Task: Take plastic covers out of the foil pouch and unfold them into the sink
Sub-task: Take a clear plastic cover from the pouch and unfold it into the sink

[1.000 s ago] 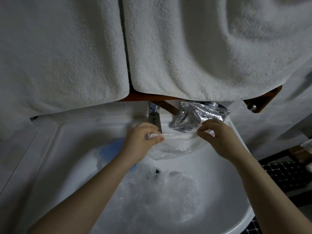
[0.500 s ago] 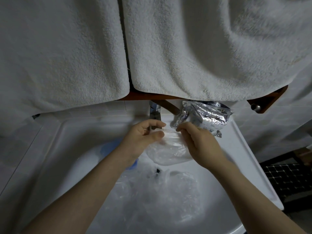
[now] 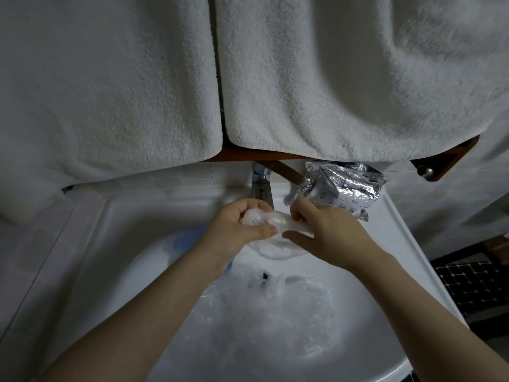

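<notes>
A bunched plastic cover (image 3: 275, 230) is pinched by the left hand (image 3: 237, 230) and right hand (image 3: 327, 235) over the sink (image 3: 115, 244) (unfolding appears underway), so its edges need drawing apart next.

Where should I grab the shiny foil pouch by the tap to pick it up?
Grab the foil pouch on its crinkled right edge, coming from the right. It leans at the sink's back corner; the faucet and both hands crowd its left, and its lower left end looks open, so gripping there may spill covers.
</notes>
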Demonstrator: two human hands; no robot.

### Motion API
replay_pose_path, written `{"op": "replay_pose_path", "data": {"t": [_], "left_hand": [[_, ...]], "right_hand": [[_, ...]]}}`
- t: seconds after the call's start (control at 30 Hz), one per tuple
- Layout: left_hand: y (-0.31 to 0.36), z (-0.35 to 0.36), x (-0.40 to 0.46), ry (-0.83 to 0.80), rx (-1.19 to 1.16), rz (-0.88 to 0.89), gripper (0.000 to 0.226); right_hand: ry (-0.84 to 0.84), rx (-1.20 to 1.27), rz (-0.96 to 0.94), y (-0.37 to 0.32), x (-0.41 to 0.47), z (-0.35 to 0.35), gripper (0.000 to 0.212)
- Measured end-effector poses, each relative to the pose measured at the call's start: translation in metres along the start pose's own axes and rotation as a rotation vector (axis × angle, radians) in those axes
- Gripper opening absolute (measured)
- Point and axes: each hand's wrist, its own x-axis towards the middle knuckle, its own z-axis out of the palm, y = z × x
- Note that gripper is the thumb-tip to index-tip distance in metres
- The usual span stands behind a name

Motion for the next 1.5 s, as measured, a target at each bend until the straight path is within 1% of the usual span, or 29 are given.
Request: {"op": "replay_pose_path", "data": {"t": [0.07,0.2,0.27,0.33,0.43,0.5,0.6,0.7,0.77,0.83,0.9,0.93,1.03,1.1,1.13,1.2,1.3,1.33,1.4,1.43,1.47,1.5], "left_hand": [[-0.002,-0.002,-0.001,0.020,0.028,0.037,0.029],[-0.005,-0.011,-0.002,0.008,0.140,0.107,0.026],[-0.008,-0.018,-0.002,-0.019,0.245,0.157,0.024],[-0.010,-0.024,0.001,-0.047,0.368,0.219,0.023],[-0.011,-0.033,0.003,-0.055,0.492,0.315,0.022],[-0.010,-0.037,0.003,-0.078,0.464,0.346,0.016],[-0.007,-0.041,-0.001,-0.090,0.286,0.295,0.021],[-0.003,-0.044,-0.002,-0.108,0.147,0.271,0.023],[-0.002,-0.044,-0.002,-0.108,0.066,0.260,0.023],[-0.003,-0.043,-0.002,-0.086,0.005,0.235,0.025],[-0.005,-0.041,-0.002,-0.084,-0.041,0.209,0.025],[-0.006,-0.040,-0.002,-0.086,-0.069,0.199,0.026],[-0.009,-0.036,-0.003,-0.096,-0.099,0.183,0.037],[-0.011,-0.033,-0.004,-0.121,-0.075,0.178,0.045],[-0.013,-0.032,-0.004,-0.131,-0.053,0.176,0.044],[-0.015,-0.027,-0.004,-0.126,0.024,0.187,0.034],[-0.013,-0.016,-0.002,-0.063,0.087,0.222,0.026],[-0.012,-0.013,0.000,-0.048,0.083,0.234,0.024],[-0.009,-0.007,0.003,-0.032,0.084,0.252,0.022],[-0.008,-0.004,0.003,-0.027,0.088,0.257,0.021],[-0.008,-0.002,0.004,-0.023,0.090,0.260,0.021],[-0.008,-0.001,0.004,-0.021,0.085,0.258,0.020]], "right_hand": [[0.013,0.001,0.023,-0.002,0.003,-0.001,0.039],[-0.059,0.074,0.078,-0.008,0.008,-0.006,0.022],[-0.095,0.142,0.091,-0.009,0.008,-0.009,0.018],[-0.096,0.216,0.097,-0.009,0.008,-0.010,0.015],[-0.105,0.292,0.124,-0.009,0.007,-0.009,0.016],[-0.114,0.354,0.113,-0.009,0.008,-0.010,0.017],[-0.080,0.434,0.131,-0.012,0.009,-0.014,0.013],[-0.057,0.499,0.218,-0.015,0.007,-0.018,0.027],[-0.040,0.501,0.227,-0.015,0.004,-0.020,0.030],[-0.039,0.538,0.240,-0.015,0.000,-0.024,0.028],[-0.068,0.594,0.267,-0.015,-0.003,-0.029,0.021],[-0.093,0.619,0.281,-0.015,-0.004,-0.031,0.023],[-0.208,0.648,0.311,-0.009,-0.009,-0.036,0.044],[-0.245,0.649,0.302,-0.002,-0.013,-0.036,0.046],[-0.235,0.639,0.294,0.002,-0.015,-0.034,0.046],[-0.231,0.557,0.319,0.009,-0.017,-0.027,0.050],[-0.287,0.244,0.419,0.019,-0.016,-0.021,0.056],[-0.232,0.174,0.416,0.020,-0.016,-0.021,0.057],[0.004,0.106,0.361,0.020,-0.013,-0.024,0.051],[0.112,0.128,0.340,0.017,-0.010,-0.025,0.044],[0.163,0.190,0.332,0.014,-0.008,-0.024,0.036],[0.160,0.277,0.326,0.010,-0.005,-0.021,0.029]]}}
